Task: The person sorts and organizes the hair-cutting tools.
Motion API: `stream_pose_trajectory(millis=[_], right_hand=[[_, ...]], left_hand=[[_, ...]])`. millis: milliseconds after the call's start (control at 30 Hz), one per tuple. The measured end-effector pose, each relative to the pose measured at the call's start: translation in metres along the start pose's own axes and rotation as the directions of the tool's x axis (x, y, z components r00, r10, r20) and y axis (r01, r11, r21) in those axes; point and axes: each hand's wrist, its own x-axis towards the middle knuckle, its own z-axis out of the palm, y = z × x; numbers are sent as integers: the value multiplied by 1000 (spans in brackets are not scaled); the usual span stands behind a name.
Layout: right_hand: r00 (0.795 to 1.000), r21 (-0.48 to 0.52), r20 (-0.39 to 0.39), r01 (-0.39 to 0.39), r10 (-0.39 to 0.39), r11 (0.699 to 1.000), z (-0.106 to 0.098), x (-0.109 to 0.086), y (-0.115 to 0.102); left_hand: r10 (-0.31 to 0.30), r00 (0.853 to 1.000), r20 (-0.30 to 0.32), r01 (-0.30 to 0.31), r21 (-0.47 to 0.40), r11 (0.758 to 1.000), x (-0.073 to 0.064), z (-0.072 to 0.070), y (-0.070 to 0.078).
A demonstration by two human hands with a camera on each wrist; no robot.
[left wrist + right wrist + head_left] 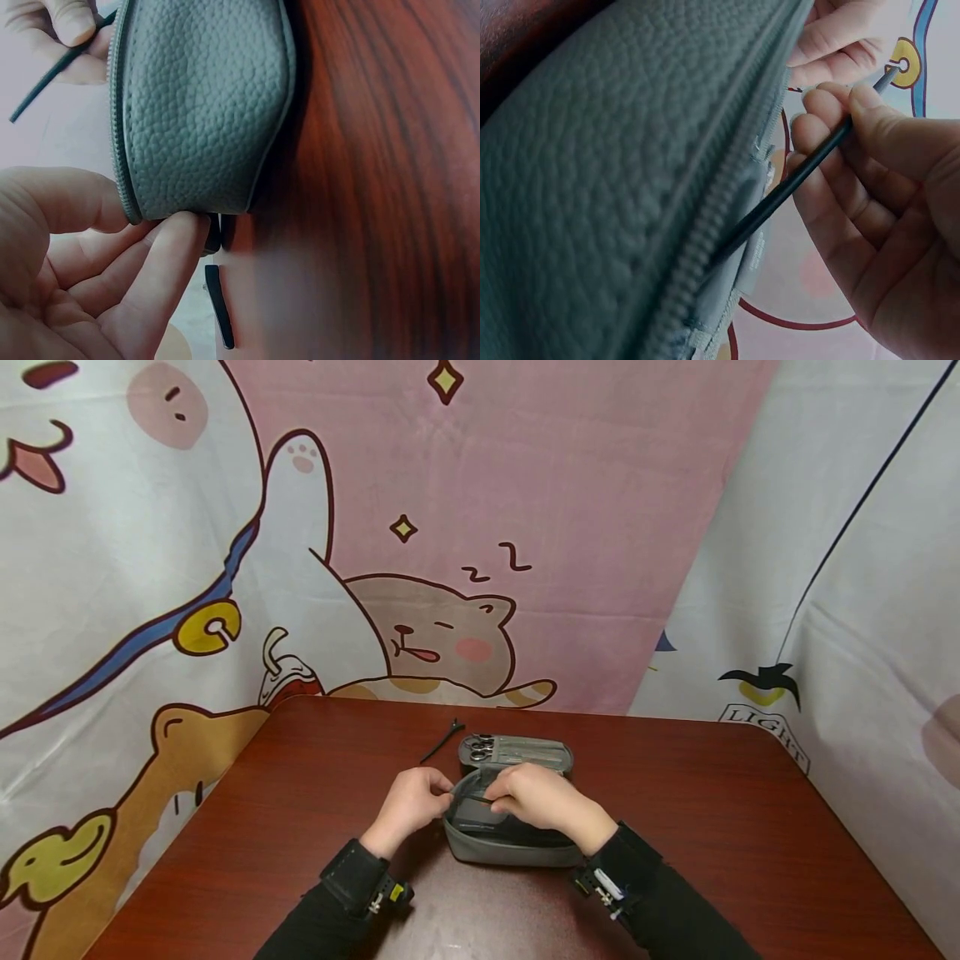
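Note:
A grey zippered case [517, 855] of pebbled leather lies unfolded on the table. My left hand [412, 806] grips its left end, thumb at the zip edge and a finger against the side, clearest in the left wrist view. Over the near half, my right hand [536, 797] pinches a thin black stick [787, 184] between thumb and fingers. One end of the stick points past the fingertips; its other end passes behind the case rim in the right wrist view. Small scissors [482, 747] sit in the far half of the case.
Behind the case's left end, a slender black item [442, 742] lies on the brown table [712, 827]; its kind is unclear. A printed cartoon cloth [570, 527] hangs behind the table, with white cloth at the right.

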Motion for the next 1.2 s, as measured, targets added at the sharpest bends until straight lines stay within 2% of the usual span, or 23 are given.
stream_pose_trajectory(millis=[333, 667, 967, 1200], right_hand=[[997, -64, 25, -65, 67, 996, 14, 10, -3], [995, -104, 33, -86, 90, 991, 25, 16, -3], [995, -108, 24, -89, 92, 990, 27, 15, -5], [994, -132, 58, -88, 97, 987, 29, 17, -4]], left_hand=[[20, 1000, -15, -20, 31, 999, -1, -1, -1], [26, 1000, -17, -25, 56, 998, 0, -1, -1], [33, 999, -23, -31, 65, 997, 0, 0, -2], [60, 998, -29, -58, 81, 995, 0, 1, -2]])
